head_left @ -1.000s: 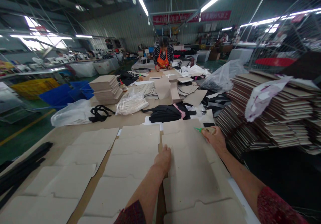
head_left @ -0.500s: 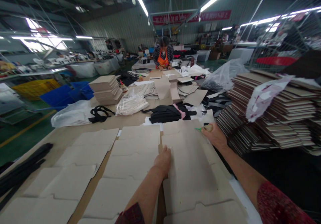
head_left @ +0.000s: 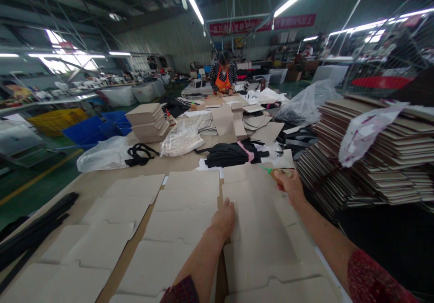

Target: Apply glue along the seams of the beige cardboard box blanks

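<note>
My left hand (head_left: 224, 217) rests with its fingers curled on the edge of a flat grey cardboard cut-out (head_left: 261, 230) on the work table. My right hand (head_left: 288, 183) is closed around a small glue bottle with a green nozzle (head_left: 276, 172), held just over the far right part of the same column of cut-outs. More cardboard cut-outs (head_left: 185, 203) lie in overlapping rows to the left.
A tall stack of brown boards (head_left: 376, 158) with a plastic bag on it stands at the right. Black fabric (head_left: 230, 153), plastic bags (head_left: 181, 140) and a cardboard stack (head_left: 149, 122) lie further up the table. A person in an orange apron (head_left: 222, 77) works at the far end.
My right hand with the glue bottle has lifted slightly and shifted a little; my left hand stays pressed on the cut-out. The view has drifted slightly to the left.
</note>
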Motion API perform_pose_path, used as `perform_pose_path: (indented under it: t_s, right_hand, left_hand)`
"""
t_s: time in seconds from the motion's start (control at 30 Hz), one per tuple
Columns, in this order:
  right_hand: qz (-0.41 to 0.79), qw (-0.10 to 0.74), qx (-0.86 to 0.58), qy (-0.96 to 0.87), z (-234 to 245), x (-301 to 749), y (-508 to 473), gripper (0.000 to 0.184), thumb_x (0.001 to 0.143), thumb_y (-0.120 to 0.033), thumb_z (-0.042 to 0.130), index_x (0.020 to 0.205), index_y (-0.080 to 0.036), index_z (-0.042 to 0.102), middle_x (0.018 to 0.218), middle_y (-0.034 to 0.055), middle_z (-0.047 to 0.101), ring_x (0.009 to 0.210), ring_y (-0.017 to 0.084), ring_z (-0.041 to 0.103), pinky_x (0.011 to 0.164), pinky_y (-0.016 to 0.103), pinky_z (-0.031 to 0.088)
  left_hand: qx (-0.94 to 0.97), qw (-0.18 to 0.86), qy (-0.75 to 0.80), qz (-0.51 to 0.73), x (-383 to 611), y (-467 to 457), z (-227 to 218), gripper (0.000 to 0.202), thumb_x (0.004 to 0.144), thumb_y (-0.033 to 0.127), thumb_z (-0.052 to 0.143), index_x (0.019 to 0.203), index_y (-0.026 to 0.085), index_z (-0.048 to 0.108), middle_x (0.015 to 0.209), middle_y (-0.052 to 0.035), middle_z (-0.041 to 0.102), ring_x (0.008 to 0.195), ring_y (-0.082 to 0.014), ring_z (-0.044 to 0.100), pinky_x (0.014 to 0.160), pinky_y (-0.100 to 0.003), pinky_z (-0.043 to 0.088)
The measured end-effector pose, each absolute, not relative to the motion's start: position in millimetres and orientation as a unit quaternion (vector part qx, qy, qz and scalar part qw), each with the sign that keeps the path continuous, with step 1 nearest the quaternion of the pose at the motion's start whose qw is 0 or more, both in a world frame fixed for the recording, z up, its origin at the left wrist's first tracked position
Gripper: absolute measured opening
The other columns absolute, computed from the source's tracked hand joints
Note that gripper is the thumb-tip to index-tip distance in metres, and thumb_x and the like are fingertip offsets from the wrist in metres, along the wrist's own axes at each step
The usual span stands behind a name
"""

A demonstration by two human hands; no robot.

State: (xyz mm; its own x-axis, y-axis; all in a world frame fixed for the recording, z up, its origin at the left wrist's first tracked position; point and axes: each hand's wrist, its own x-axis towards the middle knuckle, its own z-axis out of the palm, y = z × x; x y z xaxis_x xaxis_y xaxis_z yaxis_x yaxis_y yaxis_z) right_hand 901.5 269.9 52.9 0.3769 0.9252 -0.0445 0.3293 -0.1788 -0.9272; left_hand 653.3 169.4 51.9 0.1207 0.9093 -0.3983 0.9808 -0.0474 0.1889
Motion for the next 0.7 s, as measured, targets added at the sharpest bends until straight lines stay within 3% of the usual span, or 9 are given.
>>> perform_pose_path:
  t_s: [0.1,0.33,0.7]
  right_hand:
    - [0.365,0.465,-0.668,-0.453,54,884,266,0.053,0.076,-0.055,0.058,0.115,-0.024,0.042,0.100,0.0041,0.063,0.064,0.016,0.065,0.054,0.028,0.055]
    - [0.386,0.394,-0.633,-0.543,53,845,260,0.049,0.067,-0.054,0.070,0.103,-0.025,0.054,0.071,-0.0045,0.062,0.055,0.016,0.060,0.052,0.027,0.049]
    - [0.274,0.337,-0.648,-0.625,55,817,263,0.045,0.069,-0.048,0.069,0.105,-0.025,0.056,0.092,0.0013,0.065,0.081,0.019,0.060,0.071,0.029,0.043]
  left_hand:
    - [0.718,0.212,0.657,-0.084,653,169,52,0.052,0.080,-0.003,0.041,0.131,0.009,0.046,0.158,-0.0207,0.023,0.128,-0.0220,0.053,0.105,-0.032,0.046]
    - [0.710,0.218,0.664,-0.086,654,170,48,0.061,0.078,-0.003,0.045,0.137,0.011,0.042,0.158,-0.0203,0.022,0.125,-0.0236,0.054,0.102,-0.034,0.049]
    - [0.711,0.223,0.662,-0.084,654,170,48,0.056,0.080,0.000,0.043,0.135,0.008,0.043,0.158,-0.0234,0.019,0.119,-0.0260,0.059,0.098,-0.039,0.052]
